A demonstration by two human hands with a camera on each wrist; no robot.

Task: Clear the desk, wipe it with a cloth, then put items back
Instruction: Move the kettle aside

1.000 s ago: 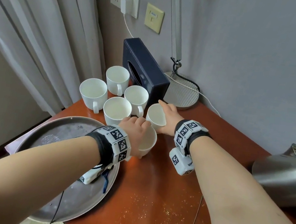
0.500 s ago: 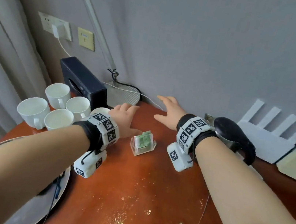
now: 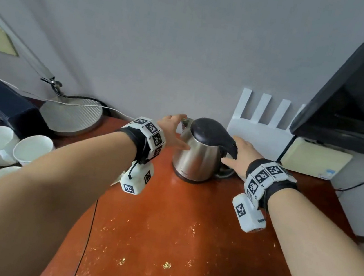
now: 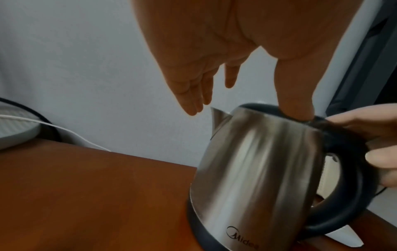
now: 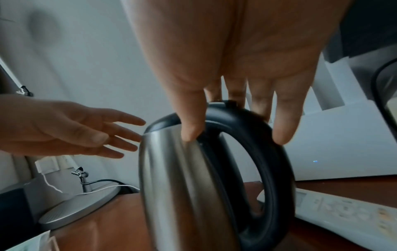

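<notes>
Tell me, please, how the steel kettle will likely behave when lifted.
The kettle looks rigid steel, unlikely to flex. Its polished wall probably slips under the left hand; the looped handle grips better. Weight depends on hidden water.

Your left hand [image 4: 225, 42] reaches palm-down over the steel kettle [image 4: 257, 169], its fingers [image 4: 193, 100] straight and close together, their tips just beside the spout [image 4: 218, 117]. Your thumb tip meets the black rim at the kettle's top. At the right edge, your right hand [image 4: 373, 118] lies against the black handle [image 4: 352, 195]. The kettle stands on the reddish-brown bench [image 4: 86, 195]. Far left, a round grey lamp base [image 4: 15, 125] has a white cable [image 4: 64, 130] trailing across it.
</notes>
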